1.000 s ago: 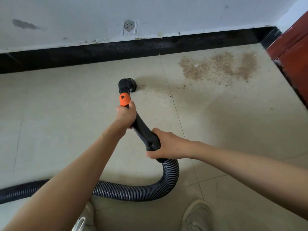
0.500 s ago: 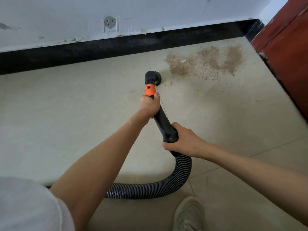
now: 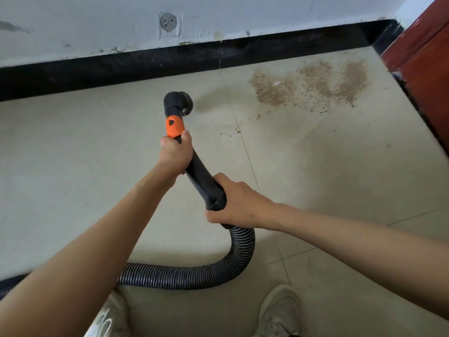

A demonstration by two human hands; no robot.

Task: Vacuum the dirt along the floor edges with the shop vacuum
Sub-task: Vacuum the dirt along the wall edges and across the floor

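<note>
On smooth tile, both hands (image 3: 176, 154) grip ribbed hose's rigid wand (image 3: 201, 178).

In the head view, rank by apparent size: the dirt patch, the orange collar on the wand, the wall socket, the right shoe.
1. dirt patch
2. right shoe, cut off by the frame and nearer the camera
3. orange collar and wall socket: too alike to rank

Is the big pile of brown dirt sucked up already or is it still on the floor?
Still on the floor. The dirt lies spread by the black baseboard, and the brush nozzle is beside it, not on it.
</note>
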